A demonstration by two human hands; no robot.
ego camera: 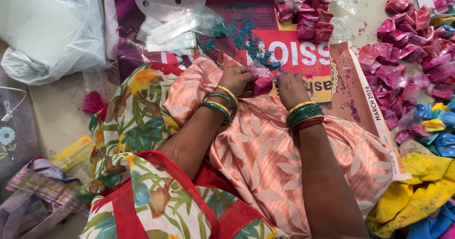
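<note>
A: Item one?

B: I log a small pink powder packet (pixel 262 81), held over the lap between both hands. Left hand (pixel 235 80) pinches its edge, fingers closed; right hand (pixel 290 88) grips the other side.

A: Handling note?

B: I'd keep the mouth upward and pinch evenly; loose blue powder (pixel 246 40) lies just beyond.

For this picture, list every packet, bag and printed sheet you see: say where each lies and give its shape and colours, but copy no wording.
Small pink packet: pinched between left hand and right hand.
Pink packet heap: right side, crumpled clear plastic.
Blue and yellow packets: right edge.
Printed sheet: under the hands, red, purple, white.
Empty clear pouches: top centre, flat.
White bag: top left, bulging.
</note>
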